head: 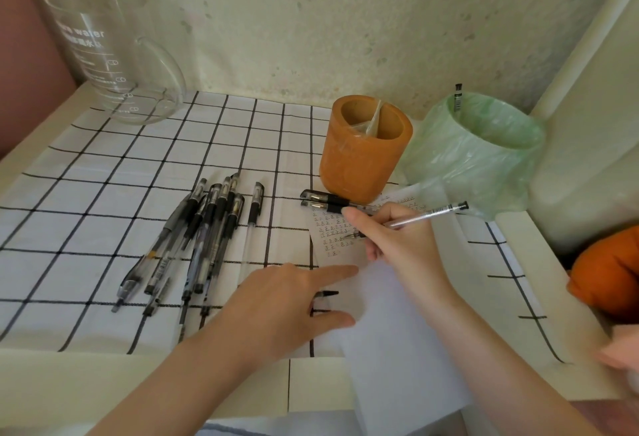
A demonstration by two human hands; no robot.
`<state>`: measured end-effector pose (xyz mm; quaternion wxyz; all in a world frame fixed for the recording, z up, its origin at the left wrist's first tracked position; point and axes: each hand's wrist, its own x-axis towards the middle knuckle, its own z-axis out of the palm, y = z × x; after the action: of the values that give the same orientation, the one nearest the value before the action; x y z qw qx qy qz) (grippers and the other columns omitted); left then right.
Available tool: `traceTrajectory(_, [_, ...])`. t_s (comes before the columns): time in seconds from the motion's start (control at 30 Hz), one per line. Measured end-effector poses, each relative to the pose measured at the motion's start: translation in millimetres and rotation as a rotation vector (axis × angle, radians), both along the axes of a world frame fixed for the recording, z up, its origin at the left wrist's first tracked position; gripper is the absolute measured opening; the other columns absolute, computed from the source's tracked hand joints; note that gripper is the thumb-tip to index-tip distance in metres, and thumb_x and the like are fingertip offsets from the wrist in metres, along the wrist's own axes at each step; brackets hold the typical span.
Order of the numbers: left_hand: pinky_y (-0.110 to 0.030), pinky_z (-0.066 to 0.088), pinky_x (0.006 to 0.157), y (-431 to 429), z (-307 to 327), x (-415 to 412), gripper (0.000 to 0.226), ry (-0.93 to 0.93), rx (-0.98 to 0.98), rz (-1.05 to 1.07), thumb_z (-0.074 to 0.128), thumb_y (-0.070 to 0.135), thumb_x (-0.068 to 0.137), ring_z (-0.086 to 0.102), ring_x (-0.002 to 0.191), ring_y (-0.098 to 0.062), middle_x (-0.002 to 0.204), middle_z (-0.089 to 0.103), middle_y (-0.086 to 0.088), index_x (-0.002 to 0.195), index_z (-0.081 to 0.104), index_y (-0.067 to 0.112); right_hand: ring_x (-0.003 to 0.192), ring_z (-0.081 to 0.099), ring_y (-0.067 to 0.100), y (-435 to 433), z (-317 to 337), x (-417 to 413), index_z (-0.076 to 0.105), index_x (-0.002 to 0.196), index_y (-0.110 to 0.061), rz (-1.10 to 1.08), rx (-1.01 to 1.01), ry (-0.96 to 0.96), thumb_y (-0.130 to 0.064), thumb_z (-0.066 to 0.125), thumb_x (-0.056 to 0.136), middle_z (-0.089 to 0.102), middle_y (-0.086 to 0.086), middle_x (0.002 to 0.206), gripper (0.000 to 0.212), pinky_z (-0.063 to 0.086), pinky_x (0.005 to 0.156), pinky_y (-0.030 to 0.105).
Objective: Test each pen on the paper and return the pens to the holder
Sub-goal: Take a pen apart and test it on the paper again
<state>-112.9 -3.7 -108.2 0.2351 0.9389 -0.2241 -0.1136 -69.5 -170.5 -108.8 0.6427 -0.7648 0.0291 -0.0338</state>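
My right hand point(394, 238) grips a clear pen point(425, 217) with its tip on the white paper point(390, 314), among rows of small written marks. My left hand point(287, 300) lies flat, its straight fingers pressing the paper's left edge. A black pen cap point(326, 294) shows between those fingers. Several black pens point(204, 235) lie in a loose bundle on the checked cloth to the left. Two capped pens point(328, 203) rest beside the orange holder point(364, 148), which contains only a clear wrapper.
A small bin lined with a green bag point(480, 148) stands right of the holder with one pen point(457, 98) sticking out. A glass jug point(114, 58) is at the back left. An orange object point(608, 273) lies at the right edge.
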Motion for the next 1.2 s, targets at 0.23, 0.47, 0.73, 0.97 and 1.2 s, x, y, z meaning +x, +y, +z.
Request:
traceTrajectory(0.23, [-0.023,0.043,0.072,-1,-6,-2,0.063,-0.055,0.042,0.023,0.047,0.064,0.082,0.058,0.086,-0.012,0.072,0.047,0.008,0.139,0.023,0.05,0.037,0.042,0.019,2,-17,7,0.057,0.062,0.0,-0.052,0.0,-0.066,-0.021,0.067,0.087,0.049,0.006,0.042,0.034,0.034,0.043,0.024])
traceTrajectory(0.47, [-0.019,0.038,0.068,-1,-11,1,0.062,-0.076,-0.012,0.032,0.051,0.061,0.081,0.059,0.09,-0.01,0.092,0.064,0.008,0.138,0.027,0.05,0.048,0.048,0.019,6,-26,6,0.053,0.051,-0.006,-0.083,-0.165,-0.191,-0.017,0.07,0.084,0.057,-0.001,0.046,0.038,0.042,0.054,0.028])
traceTrajectory(0.73, [-0.017,0.033,0.066,-2,-11,1,0.062,-0.105,-0.017,0.014,0.052,0.06,0.082,0.059,0.093,-0.01,0.103,0.063,0.011,0.138,0.028,0.049,0.044,0.035,0.004,7,-31,10,0.043,0.049,-0.018,-0.066,-0.221,-0.222,-0.008,0.064,0.086,0.043,-0.012,0.039,0.043,0.032,0.05,0.017])
traceTrajectory(0.97, [-0.018,0.035,0.066,-1,-13,2,0.062,-0.104,-0.023,0.016,0.051,0.061,0.082,0.059,0.089,-0.01,0.095,0.064,0.009,0.138,0.027,0.049,0.048,0.041,0.008,7,-31,9,0.048,0.051,-0.013,-0.031,-0.228,-0.23,-0.009,0.064,0.087,0.047,-0.009,0.044,0.039,0.035,0.052,0.021])
traceTrajectory(1.2, [-0.019,0.037,0.068,-1,-15,2,0.062,-0.099,-0.022,0.03,0.051,0.062,0.081,0.058,0.09,-0.01,0.088,0.062,0.008,0.137,0.027,0.05,0.044,0.037,0.002,9,-29,7,0.041,0.049,-0.024,-0.039,-0.253,-0.26,-0.004,0.061,0.086,0.045,-0.014,0.04,0.048,0.03,0.049,0.012])
